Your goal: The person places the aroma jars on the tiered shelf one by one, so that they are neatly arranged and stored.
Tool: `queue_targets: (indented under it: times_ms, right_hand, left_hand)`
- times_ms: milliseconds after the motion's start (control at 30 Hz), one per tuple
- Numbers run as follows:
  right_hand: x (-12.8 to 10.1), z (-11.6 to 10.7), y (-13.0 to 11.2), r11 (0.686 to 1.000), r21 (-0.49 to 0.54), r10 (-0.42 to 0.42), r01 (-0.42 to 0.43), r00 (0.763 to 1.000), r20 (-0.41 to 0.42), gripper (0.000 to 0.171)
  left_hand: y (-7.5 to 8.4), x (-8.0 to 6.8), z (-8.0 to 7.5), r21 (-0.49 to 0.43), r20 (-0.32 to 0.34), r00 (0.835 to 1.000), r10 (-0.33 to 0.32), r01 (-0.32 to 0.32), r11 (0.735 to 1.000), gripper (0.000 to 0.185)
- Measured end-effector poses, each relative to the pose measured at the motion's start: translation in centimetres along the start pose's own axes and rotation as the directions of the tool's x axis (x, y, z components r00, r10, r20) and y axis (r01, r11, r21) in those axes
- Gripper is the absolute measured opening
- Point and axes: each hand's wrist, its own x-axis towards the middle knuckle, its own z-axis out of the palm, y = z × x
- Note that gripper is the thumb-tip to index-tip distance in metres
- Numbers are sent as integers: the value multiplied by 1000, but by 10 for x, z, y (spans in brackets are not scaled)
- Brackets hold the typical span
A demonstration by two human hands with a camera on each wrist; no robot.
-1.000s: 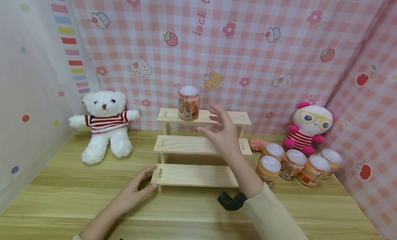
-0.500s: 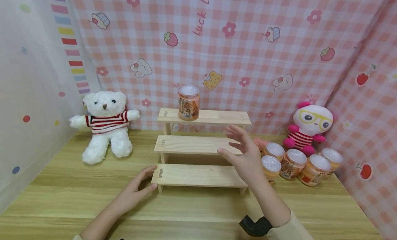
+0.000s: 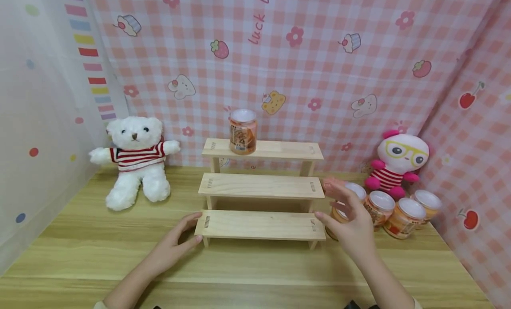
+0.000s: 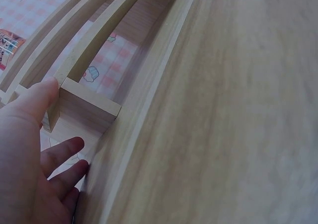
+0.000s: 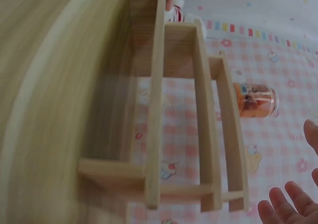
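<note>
A three-step wooden display rack (image 3: 261,224) stands mid-table. On its top step, left of the middle, a clear jar (image 3: 242,132) with orange contents, a printed label and a white lid stands upright. My left hand (image 3: 175,244) rests at the left end of the lowest step, thumb at the front corner; in the left wrist view its other fingers (image 4: 64,152) spread loosely below the board. My right hand (image 3: 353,227) is in the air just right of the rack, fingers parted and holding nothing. It partly covers the nearest jars (image 3: 355,191).
Several more lidded jars (image 3: 405,216) cluster on the table at the right. Behind them sits a pink and white plush toy (image 3: 401,160) with yellow glasses. A white teddy bear (image 3: 137,167) sits at the left. A pink checked cloth (image 3: 319,69) hangs behind the rack.
My right hand has moved from beside the top-step jar down and right, to the rack's right end near the clustered jars. The left hand and the jar on top have stayed put.
</note>
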Motion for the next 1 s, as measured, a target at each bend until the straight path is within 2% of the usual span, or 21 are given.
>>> queue_targets:
  times_ms: [267,400,567,1000]
  right_hand:
    - [-15,-26,20,994,-93,54,-61,996,-68,67]
    - [-22,-36,30,977,-180,99,-113,992,-83,67]
    - [-28,-44,40,958,-253,111,-134,988,-103,68]
    - [-35,-47,66,929,-298,195,-220,975,-111,63]
  left_hand:
    - [-1,0,-1,3,2,1000,9,-9,1000,53]
    - [-1,1,0,8,0,1000,14,-14,1000,53]
    - [-2,1,0,2,7,1000,4,-4,1000,54]
    - [-2,0,-1,-1,6,1000,17,-17,1000,53]
